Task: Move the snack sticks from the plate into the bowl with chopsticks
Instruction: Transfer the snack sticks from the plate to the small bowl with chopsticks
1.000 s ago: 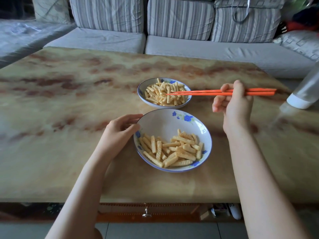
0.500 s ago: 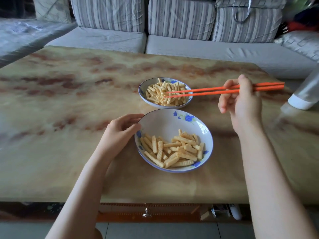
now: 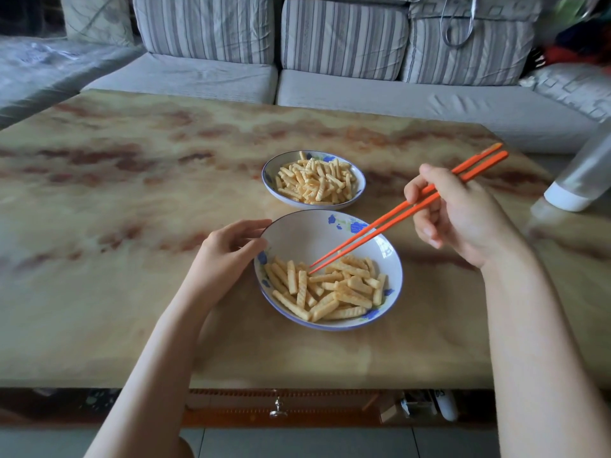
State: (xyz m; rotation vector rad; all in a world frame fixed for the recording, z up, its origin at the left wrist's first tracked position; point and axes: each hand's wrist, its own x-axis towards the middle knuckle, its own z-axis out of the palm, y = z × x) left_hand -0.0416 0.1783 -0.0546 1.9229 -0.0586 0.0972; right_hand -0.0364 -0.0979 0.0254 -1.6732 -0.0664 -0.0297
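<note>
Two white dishes with blue flowers stand on the table. The near, larger plate point(image 3: 297, 233) holds crinkle-cut snack sticks point(image 3: 334, 289) heaped in its front half. Behind it stands the smaller bowl point(image 3: 269, 181), filled with more sticks point(image 3: 315, 181). My right hand point(image 3: 459, 213) grips a pair of orange chopsticks point(image 3: 390, 219). They slant down to the left, and their tips sit close together at the sticks in the plate. No stick is visibly pinched between them. My left hand point(image 3: 228, 249) curls around the plate's left rim.
The marbled beige table point(image 3: 132, 209) runs to a grey striped sofa point(image 3: 330, 71) behind. A clear bottle with a white cap point(image 3: 582, 180) lies at the right edge. A drawer knob point(image 3: 277, 412) and small clutter sit under the near edge.
My right hand has swung the chopsticks from over the far bowl down and toward me; their tips now rest among the sticks in the near plate. My left hand stays on the rim.
</note>
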